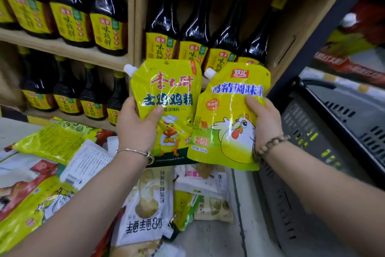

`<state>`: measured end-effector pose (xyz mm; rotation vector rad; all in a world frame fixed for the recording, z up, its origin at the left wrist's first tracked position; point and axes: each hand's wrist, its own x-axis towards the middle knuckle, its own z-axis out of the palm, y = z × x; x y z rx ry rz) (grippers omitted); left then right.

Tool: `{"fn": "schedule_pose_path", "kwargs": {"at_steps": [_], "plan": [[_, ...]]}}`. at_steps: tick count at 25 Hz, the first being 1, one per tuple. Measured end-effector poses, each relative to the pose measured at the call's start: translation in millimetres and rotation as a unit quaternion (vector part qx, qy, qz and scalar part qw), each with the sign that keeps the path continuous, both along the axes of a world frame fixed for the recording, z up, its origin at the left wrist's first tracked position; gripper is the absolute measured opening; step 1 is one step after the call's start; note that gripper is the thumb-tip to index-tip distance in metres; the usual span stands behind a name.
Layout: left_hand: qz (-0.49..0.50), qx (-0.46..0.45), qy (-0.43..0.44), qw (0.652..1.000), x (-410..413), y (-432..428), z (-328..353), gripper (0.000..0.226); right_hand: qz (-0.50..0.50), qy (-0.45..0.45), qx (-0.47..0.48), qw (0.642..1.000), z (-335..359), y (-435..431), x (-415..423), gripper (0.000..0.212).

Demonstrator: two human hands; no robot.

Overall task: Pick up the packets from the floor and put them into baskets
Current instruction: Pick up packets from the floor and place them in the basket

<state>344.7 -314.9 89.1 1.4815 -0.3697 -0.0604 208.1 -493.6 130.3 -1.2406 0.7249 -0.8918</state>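
Left hand grips chef-chicken pouch; right hand grips white-hen pouch, both upright, edges overlapping, above floor packets; dark basket at right.

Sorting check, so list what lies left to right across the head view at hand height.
Yellow floor packet, left hand, red-lettered pouch, white-hen pouch, right hand, dark basket.

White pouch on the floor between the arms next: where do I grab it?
Pinch the white pouch by its right long edge, coming down from the right. It lies flat, so only an edge offers a hold, and that edge seems to overlap the yellow packet. The left forearm partly covers the other side.
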Motion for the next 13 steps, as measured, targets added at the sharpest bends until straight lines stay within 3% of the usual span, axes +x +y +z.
{"fn": "schedule_pose_path", "kwargs": {"at_steps": [13], "plan": [[-0.052, -0.124, 0.033, 0.990, -34.9, -29.4, 57.2, 0.028, 0.061, 0.080, -0.137, 0.985, 110.9, -59.2, -29.0, 0.015]]}}
